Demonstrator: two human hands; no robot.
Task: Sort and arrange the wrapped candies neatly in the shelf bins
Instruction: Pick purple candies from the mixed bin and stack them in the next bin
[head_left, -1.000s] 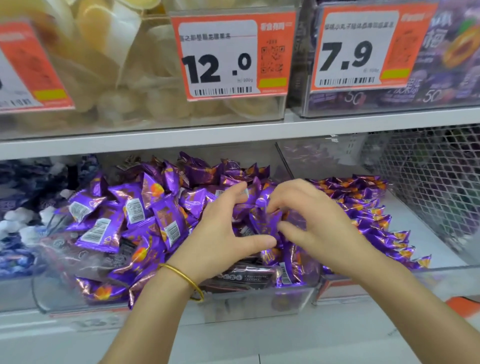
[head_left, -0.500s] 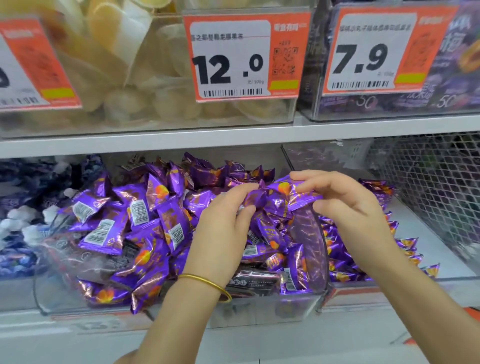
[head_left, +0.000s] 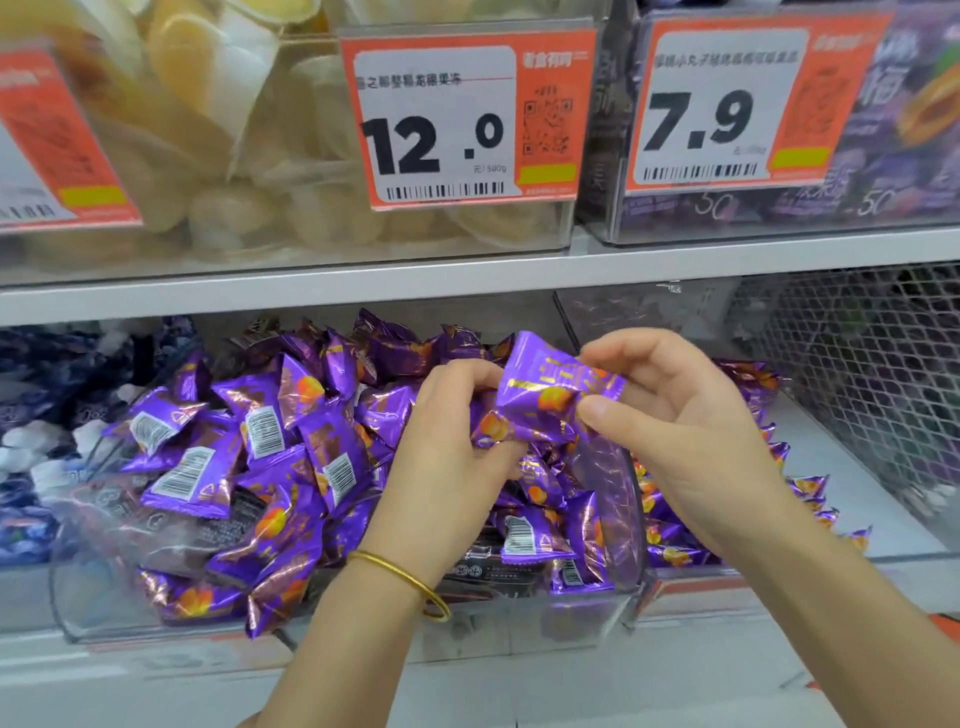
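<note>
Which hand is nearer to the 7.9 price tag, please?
Right. The right hand is directly below the 7.9 price tag; the left hand is further left, below the 12.0 tag.

We see glossy crinkled purple foil candy wrappers (head_left: 550, 400), clear smooth plastic bin (head_left: 592, 618), shiny gold metal bangle (head_left: 400, 577), wire mesh basket (head_left: 857, 374).

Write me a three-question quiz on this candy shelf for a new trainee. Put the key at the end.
1. True or false: the right hand pinches a purple candy pack above the heaped bin.
2. Which tag hangs over that bin? A. the 12.0 tag B. the 7.9 tag C. a 3.5 tag
3. Fill in: the gold bangle is on the ___ wrist.
Key: 1 true; 2 A; 3 left.
</note>
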